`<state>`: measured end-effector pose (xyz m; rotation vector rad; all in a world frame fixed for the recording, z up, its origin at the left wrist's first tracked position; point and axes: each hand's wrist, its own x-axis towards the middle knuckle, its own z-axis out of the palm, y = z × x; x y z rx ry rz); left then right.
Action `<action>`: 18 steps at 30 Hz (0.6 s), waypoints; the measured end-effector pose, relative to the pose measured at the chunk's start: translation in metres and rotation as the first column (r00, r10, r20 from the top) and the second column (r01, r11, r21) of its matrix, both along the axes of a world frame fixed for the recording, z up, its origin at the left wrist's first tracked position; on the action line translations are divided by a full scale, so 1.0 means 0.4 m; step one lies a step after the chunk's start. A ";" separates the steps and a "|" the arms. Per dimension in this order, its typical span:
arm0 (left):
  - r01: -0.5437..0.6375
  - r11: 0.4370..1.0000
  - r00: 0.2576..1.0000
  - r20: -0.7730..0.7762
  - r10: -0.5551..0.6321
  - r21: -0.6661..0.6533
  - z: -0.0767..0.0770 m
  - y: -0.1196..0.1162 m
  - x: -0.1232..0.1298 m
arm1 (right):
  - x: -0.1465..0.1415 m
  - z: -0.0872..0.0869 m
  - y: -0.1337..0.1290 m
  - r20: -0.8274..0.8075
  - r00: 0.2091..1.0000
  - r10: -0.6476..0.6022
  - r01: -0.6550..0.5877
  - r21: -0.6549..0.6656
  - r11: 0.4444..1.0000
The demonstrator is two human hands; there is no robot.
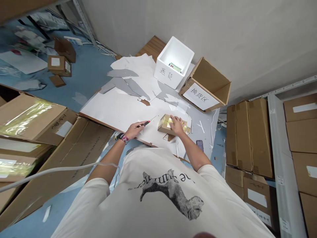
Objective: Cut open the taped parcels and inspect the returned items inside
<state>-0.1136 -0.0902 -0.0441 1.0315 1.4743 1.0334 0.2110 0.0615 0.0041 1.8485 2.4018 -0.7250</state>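
On the white-covered table [111, 112], my left hand [135, 129] is closed around a red and black tool [146, 123] with a thin tip pointing right. A small cardboard box [163, 124] with yellowish tape lies just right of that tip. My right hand [176, 125] rests on top of this box with its fingers spread. Behind stand a white foam box [166, 73] with a small green item [175, 67] inside and an open cardboard box [201, 97] with a handwritten label.
A phone [199, 145] lies at the table's right edge beside a white cable [212, 132]. Large taped cartons [27, 115] are stacked at left. Shelves with brown boxes [260, 135] stand at right. Torn paper [123, 86] covers part of the table.
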 end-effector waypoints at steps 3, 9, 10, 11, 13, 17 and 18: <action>0.018 0.991 0.980 -0.200 0.009 0.131 0.022 0.001 0.024 | -0.013 0.000 0.012 0.014 1.000 -0.018 0.017 0.047 0.999; 0.002 0.988 0.936 -0.349 0.053 0.154 0.031 -0.007 0.040 | 0.008 -0.028 -0.031 -0.014 0.990 0.142 -0.138 0.175 0.975; -0.003 0.989 0.939 -0.341 0.053 0.146 0.031 -0.009 0.043 | 0.009 -0.036 -0.041 -0.008 0.987 0.160 -0.155 0.198 0.968; -0.012 0.991 0.943 -0.328 0.056 0.135 0.032 -0.012 0.047 | 0.007 -0.044 -0.050 0.004 0.986 0.168 -0.165 0.217 0.962; -0.039 0.993 0.948 -0.310 0.071 0.108 0.039 -0.022 0.052 | -0.005 -0.061 -0.060 0.034 0.986 0.161 -0.164 0.242 0.956; 0.001 0.993 0.931 -0.364 0.042 0.117 0.067 -0.047 0.053 | -0.028 -0.080 -0.048 0.042 0.979 0.197 -0.201 0.262 0.944; 0.038 0.991 0.919 -0.393 0.017 0.131 0.074 -0.050 0.052 | -0.027 -0.081 -0.040 0.039 0.974 0.223 -0.226 0.269 0.936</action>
